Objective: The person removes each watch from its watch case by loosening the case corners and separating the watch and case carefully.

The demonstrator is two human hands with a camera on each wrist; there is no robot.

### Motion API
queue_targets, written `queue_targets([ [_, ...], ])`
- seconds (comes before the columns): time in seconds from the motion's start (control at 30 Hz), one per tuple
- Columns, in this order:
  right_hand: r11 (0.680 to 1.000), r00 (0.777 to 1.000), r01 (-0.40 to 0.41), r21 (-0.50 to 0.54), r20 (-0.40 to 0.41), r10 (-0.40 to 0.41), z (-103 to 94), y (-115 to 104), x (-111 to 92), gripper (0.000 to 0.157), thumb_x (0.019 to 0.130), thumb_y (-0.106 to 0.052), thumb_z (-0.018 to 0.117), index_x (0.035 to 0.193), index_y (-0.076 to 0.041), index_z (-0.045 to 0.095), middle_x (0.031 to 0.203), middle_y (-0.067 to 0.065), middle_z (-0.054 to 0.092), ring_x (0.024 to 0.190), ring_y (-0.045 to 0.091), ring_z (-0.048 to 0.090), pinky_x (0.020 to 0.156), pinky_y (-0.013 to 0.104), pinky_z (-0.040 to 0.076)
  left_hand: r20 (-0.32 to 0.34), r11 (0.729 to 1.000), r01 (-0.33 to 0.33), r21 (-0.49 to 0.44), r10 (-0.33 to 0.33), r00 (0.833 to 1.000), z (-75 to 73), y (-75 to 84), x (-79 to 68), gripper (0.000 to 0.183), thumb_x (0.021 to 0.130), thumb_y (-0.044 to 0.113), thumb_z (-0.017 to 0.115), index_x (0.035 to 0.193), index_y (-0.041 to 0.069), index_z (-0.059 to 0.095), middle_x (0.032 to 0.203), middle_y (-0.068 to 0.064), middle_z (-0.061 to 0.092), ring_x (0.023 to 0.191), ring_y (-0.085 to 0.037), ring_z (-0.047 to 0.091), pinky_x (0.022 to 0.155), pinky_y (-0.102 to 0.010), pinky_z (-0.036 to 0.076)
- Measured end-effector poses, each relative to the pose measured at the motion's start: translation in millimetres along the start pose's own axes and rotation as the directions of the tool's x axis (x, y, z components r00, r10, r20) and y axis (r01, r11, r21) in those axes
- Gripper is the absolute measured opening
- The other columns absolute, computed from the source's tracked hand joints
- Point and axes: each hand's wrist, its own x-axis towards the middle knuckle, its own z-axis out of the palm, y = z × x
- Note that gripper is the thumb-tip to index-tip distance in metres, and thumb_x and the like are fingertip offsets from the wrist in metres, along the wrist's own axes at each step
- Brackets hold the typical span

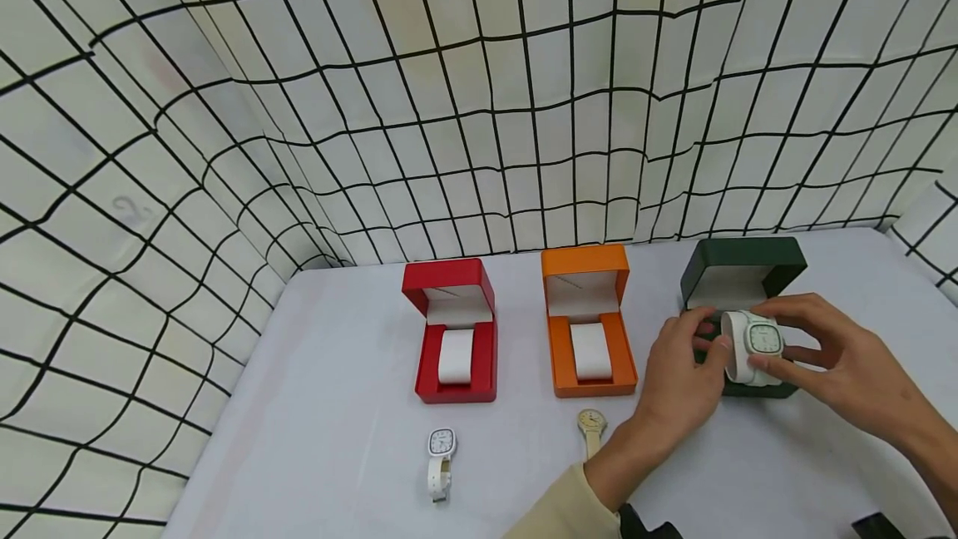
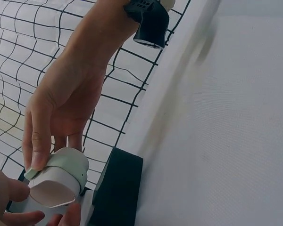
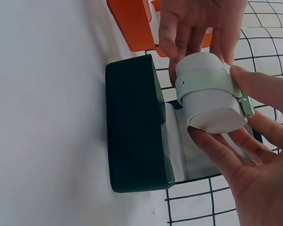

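A pale green wristwatch (image 1: 764, 339) with a squarish face is strapped round a white watch cushion (image 1: 737, 348). My right hand (image 1: 846, 356) grips the cushion and watch from the right, thumb and fingers spread around them. From the left, my left hand (image 1: 684, 368) has its thumb and fingertips at the cushion's other end. In the right wrist view the strap circles the cushion (image 3: 214, 110), which is held tilted over the green watch box (image 3: 137, 127). That box (image 1: 744, 260) stands with its lid raised, its inside partly hidden by my hands.
To the left stand an open orange box (image 1: 557, 356) and an open red box (image 1: 485, 364), each with a white cushion inside. A white watch (image 1: 441, 443) lies before the red box, a cream watch (image 1: 591, 422) before the orange one. Black wire mesh (image 1: 524, 106) rises behind the table.
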Motion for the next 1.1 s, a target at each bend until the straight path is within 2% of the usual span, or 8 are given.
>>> queue_targets([
  [0.1,1.000,1.000,0.003,-0.005,0.000,-0.003,2.0,-1.7,-0.6,0.061,0.082,-0.001,0.086,0.136,-0.009,0.061,0.130,-0.017,0.051,0.108,-0.007,0.053,0.081,0.001,0.050,0.012,1.000,0.007,-0.026,-0.007,1.000,0.1,-1.2,0.4,0.040,0.108,0.024,0.056,0.147,0.018,0.057,0.124,0.004,0.064,0.101,0.010,0.057,0.083,-0.009,0.051],
  [0.27,1.000,1.000,0.012,0.011,-0.002,-0.012,3.7,-4.1,-1.0,0.061,0.081,0.002,0.086,0.136,-0.009,0.061,0.129,-0.014,0.053,0.106,-0.006,0.055,0.081,0.002,0.051,0.036,0.996,0.035,-0.086,-0.032,0.999,0.4,-1.1,1.3,0.042,0.108,0.026,0.056,0.150,0.023,0.055,0.122,0.006,0.063,0.097,0.011,0.056,0.073,-0.010,0.055],
  [0.47,1.000,1.000,0.001,0.019,-0.006,-0.001,5.7,-5.7,-2.1,0.059,0.081,0.002,0.086,0.134,-0.010,0.063,0.129,-0.014,0.054,0.108,-0.009,0.056,0.082,0.001,0.050,0.073,0.980,0.072,-0.187,-0.059,0.996,0.1,-0.7,2.4,0.040,0.107,0.024,0.058,0.147,0.027,0.059,0.114,0.009,0.059,0.093,0.010,0.056,0.063,-0.014,0.058],
  [0.73,1.000,1.000,0.001,-0.020,0.003,-0.001,6.1,-5.1,-3.3,0.062,0.084,-0.005,0.086,0.139,-0.015,0.061,0.134,-0.012,0.054,0.117,-0.014,0.050,0.083,-0.002,0.046,0.077,0.972,0.113,-0.207,-0.099,0.992,-3.5,0.5,2.7,0.038,0.104,0.025,0.065,0.141,0.033,0.065,0.111,0.015,0.061,0.097,0.010,0.059,0.071,-0.013,0.057],
  [0.9,1.000,1.000,-0.001,-0.028,0.025,0.002,6.5,-4.8,-4.2,0.063,0.087,-0.009,0.084,0.144,-0.018,0.059,0.139,-0.015,0.055,0.121,-0.015,0.046,0.087,-0.003,0.044,0.114,0.923,0.174,-0.343,-0.143,0.983,-6.5,1.6,2.5,0.038,0.101,0.021,0.068,0.138,0.030,0.067,0.110,0.014,0.060,0.092,0.007,0.061,0.067,-0.017,0.060],
  [1.0,0.999,0.999,-0.007,-0.032,0.035,0.009,6.7,-5.0,-4.4,0.062,0.089,-0.011,0.083,0.145,-0.020,0.059,0.137,-0.023,0.053,0.121,-0.015,0.045,0.088,-0.004,0.042,0.129,0.899,0.194,-0.392,-0.156,0.979,-7.9,1.8,2.6,0.039,0.099,0.018,0.070,0.137,0.027,0.068,0.109,0.012,0.060,0.089,0.005,0.062,0.066,-0.018,0.060],
  [1.1,0.999,0.999,-0.009,-0.038,0.037,0.010,6.5,-5.5,-4.8,0.061,0.089,-0.011,0.083,0.144,-0.019,0.059,0.137,-0.021,0.053,0.120,-0.015,0.045,0.088,-0.005,0.041,0.135,0.885,0.197,-0.422,-0.153,0.979,-8.6,1.9,3.5,0.039,0.097,0.016,0.072,0.135,0.025,0.069,0.105,0.012,0.061,0.088,0.004,0.063,0.064,-0.019,0.060],
])
